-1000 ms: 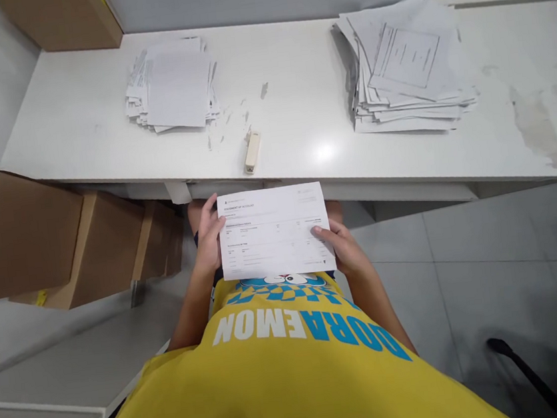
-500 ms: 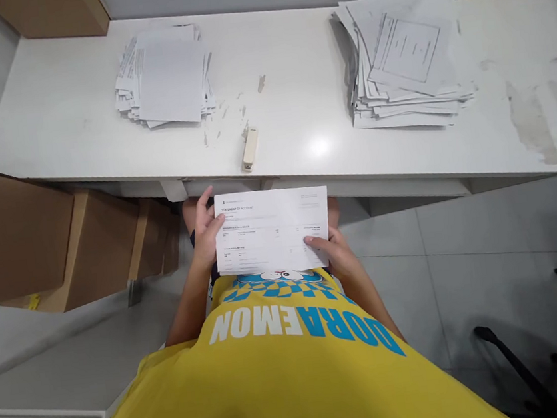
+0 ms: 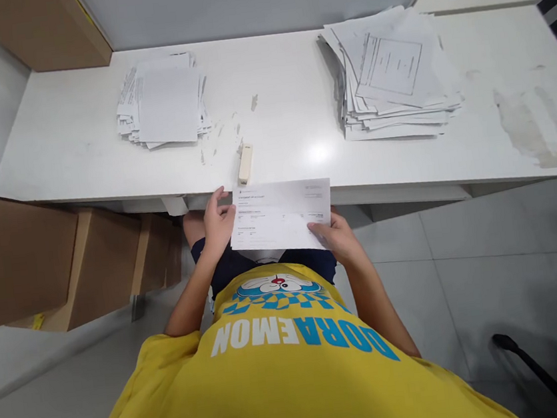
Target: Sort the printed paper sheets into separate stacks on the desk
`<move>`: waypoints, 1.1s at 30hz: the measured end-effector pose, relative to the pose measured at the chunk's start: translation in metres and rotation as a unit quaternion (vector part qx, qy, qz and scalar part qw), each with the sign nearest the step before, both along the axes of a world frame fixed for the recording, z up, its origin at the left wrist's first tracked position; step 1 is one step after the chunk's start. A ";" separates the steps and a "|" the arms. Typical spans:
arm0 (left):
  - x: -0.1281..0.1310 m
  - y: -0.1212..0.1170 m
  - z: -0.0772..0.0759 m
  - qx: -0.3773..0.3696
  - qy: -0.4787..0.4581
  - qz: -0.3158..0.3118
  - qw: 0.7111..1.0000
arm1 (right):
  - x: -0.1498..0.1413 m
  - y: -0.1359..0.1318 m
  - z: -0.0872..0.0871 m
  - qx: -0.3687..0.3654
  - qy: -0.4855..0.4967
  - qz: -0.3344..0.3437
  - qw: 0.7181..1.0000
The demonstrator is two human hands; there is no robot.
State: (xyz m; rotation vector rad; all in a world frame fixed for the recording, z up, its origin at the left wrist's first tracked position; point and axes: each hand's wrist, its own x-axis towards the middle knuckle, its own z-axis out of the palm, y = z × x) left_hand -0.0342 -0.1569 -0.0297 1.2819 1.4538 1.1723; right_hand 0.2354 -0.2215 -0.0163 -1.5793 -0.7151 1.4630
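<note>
I hold a printed white sheet (image 3: 284, 214) in both hands just below the front edge of the white desk (image 3: 75, 145). My left hand (image 3: 217, 224) grips its left edge, thumb on top. My right hand (image 3: 334, 235) pinches its lower right corner. The sheet tilts away from me, above my lap and yellow shirt. A cream stapler (image 3: 245, 163) lies on the desk just beyond the sheet's top left corner.
A small paper stack (image 3: 163, 101) lies at the desk's back left; a larger, messy stack (image 3: 389, 75) at the back right. Brown cardboard boxes (image 3: 17, 255) stand under the desk to my left. A black chair base (image 3: 532, 364) shows at lower right.
The sheet has moved up and away from my shirt toward the desk edge and tilted flatter. Both hands kept their grip.
</note>
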 end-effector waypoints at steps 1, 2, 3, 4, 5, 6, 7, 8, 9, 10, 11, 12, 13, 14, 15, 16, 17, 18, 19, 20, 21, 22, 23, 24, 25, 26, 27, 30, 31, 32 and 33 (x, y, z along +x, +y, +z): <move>0.002 0.004 0.003 0.024 0.028 0.004 0.999 | 0.000 0.004 0.000 0.000 0.006 -0.008 1.000; 0.003 0.008 0.006 0.046 0.057 0.004 0.997 | 0.000 0.007 0.000 0.000 0.012 -0.015 1.000; 0.003 0.011 0.011 0.067 0.086 0.001 0.994 | -0.001 0.009 0.000 -0.001 0.020 -0.020 1.000; 0.003 0.014 0.016 0.088 0.116 -0.005 0.989 | -0.001 0.011 0.000 -0.003 0.028 -0.024 0.999; 0.002 0.017 0.021 0.109 0.146 -0.017 0.983 | -0.002 0.012 0.000 -0.006 0.035 -0.028 0.999; 0.001 0.021 0.025 0.132 0.173 -0.035 0.975 | -0.002 0.012 0.000 -0.009 0.042 -0.032 0.999; 0.000 0.025 0.028 0.156 0.198 -0.059 0.966 | -0.002 0.012 0.000 -0.013 0.046 -0.035 0.998; -0.001 0.029 0.030 0.179 0.220 -0.089 0.955 | -0.002 0.012 0.000 -0.017 0.048 -0.040 0.998; -0.001 0.033 0.030 0.199 0.237 -0.120 0.943 | -0.001 0.011 -0.001 -0.022 0.048 -0.044 0.998; -0.002 0.037 0.030 0.214 0.250 -0.148 0.933 | 0.000 0.011 -0.001 -0.026 0.047 -0.046 0.997; -0.002 0.041 0.029 0.224 0.259 -0.171 0.924 | 0.000 0.010 -0.002 -0.030 0.044 -0.048 0.997; -0.002 0.044 0.028 0.231 0.266 -0.186 0.917 | 0.001 0.010 -0.003 -0.032 0.042 -0.050 0.997; -0.002 0.047 0.026 0.236 0.274 -0.192 0.912 | 0.002 0.009 -0.003 -0.033 0.040 -0.051 0.997; -0.002 0.048 0.026 0.239 0.281 -0.192 0.909 | 0.002 0.009 -0.004 -0.033 0.039 -0.050 0.997; -0.002 0.049 0.025 0.241 0.287 -0.189 0.908 | 0.003 0.009 -0.004 -0.032 0.038 -0.048 0.998; -0.002 0.050 0.025 0.240 0.293 -0.185 0.907 | 0.003 0.009 -0.005 -0.031 0.039 -0.046 0.998; -0.002 0.050 0.025 0.237 0.296 -0.182 0.907 | 0.003 0.010 -0.005 -0.029 0.041 -0.044 0.998; -0.002 0.049 0.025 0.234 0.296 -0.180 0.908 | 0.003 0.010 -0.006 -0.028 0.043 -0.046 0.998; -0.002 0.049 0.025 0.231 0.295 -0.178 0.910 | 0.003 0.011 -0.006 -0.027 0.047 -0.049 0.997; -0.002 0.048 0.024 0.228 0.294 -0.175 0.911 | 0.003 0.012 -0.006 -0.026 0.051 -0.052 0.997; -0.002 0.048 0.024 0.226 0.292 -0.173 0.913 | 0.004 0.013 -0.007 -0.025 0.054 -0.054 0.997; -0.001 0.048 0.023 0.225 0.291 -0.169 0.915 | 0.004 0.013 -0.007 -0.024 0.056 -0.053 0.997; -0.001 0.048 0.022 0.223 0.289 -0.166 0.916 | 0.004 0.014 -0.007 -0.023 0.058 -0.050 0.997; -0.001 0.049 0.022 0.221 0.287 -0.164 0.918 | 0.005 0.014 -0.007 -0.022 0.058 -0.047 0.997; 0.000 0.049 0.021 0.218 0.285 -0.162 0.919 | 0.005 0.015 -0.007 -0.022 0.058 -0.043 0.997; 0.000 0.050 0.021 0.216 0.282 -0.161 0.921 | 0.006 0.015 -0.007 -0.024 0.058 -0.041 0.997; 0.000 0.051 0.021 0.213 0.279 -0.161 0.922 | 0.006 0.015 -0.006 -0.026 0.058 -0.040 0.997; 0.000 0.051 0.023 0.209 0.275 -0.168 0.923 | 0.006 0.016 -0.004 -0.032 0.057 -0.041 0.997; 0.000 0.051 0.023 0.208 0.276 -0.172 0.923 | 0.006 0.016 -0.003 -0.033 0.057 -0.043 0.997; -0.001 0.051 0.023 0.209 0.277 -0.175 0.922 | 0.006 0.017 -0.002 -0.033 0.057 -0.045 0.997; -0.001 0.051 0.023 0.208 0.279 -0.177 0.920 | 0.006 0.017 -0.002 -0.031 0.056 -0.046 0.997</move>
